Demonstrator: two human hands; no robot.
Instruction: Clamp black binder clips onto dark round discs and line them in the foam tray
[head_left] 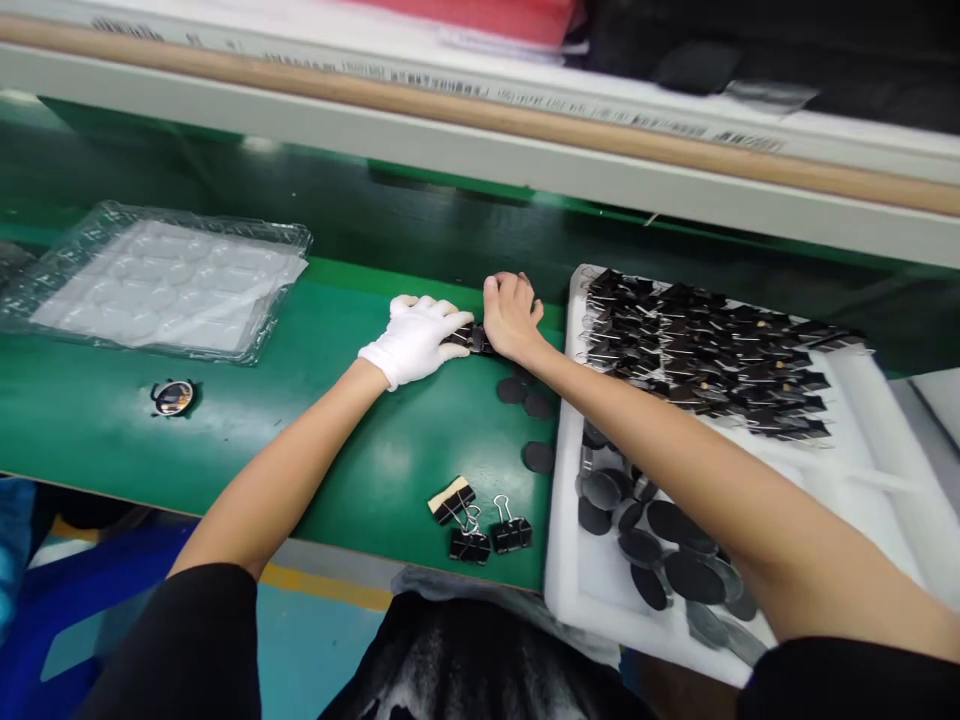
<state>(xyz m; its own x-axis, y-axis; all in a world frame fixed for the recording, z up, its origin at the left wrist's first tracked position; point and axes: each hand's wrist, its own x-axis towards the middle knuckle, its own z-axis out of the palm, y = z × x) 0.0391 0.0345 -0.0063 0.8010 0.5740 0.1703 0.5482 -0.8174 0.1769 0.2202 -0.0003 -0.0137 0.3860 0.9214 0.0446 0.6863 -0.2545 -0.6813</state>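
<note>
My left hand point(418, 340), in a white glove, has its thumb and fingers closed on a black binder clip point(474, 338) at the middle of the green table. Bare, my right hand point(513, 314) touches the clip's right side, its fingers curled; what they hold, if anything, is hidden. Several black discs point(538, 457) lie just below it. Nearer the front edge are black binder clips point(511, 533), one of them with a cream-coloured pad point(450, 497). A small round metallic piece with black lugs point(175, 398) rests on the table at the left.
A white foam tray point(562, 520) on the right holds rows of black clips point(705, 350) and many loose dark discs point(694, 577). A clear plastic tray point(277, 290) with a white sheet lies at the left. Above the back edge runs a shelf point(450, 125).
</note>
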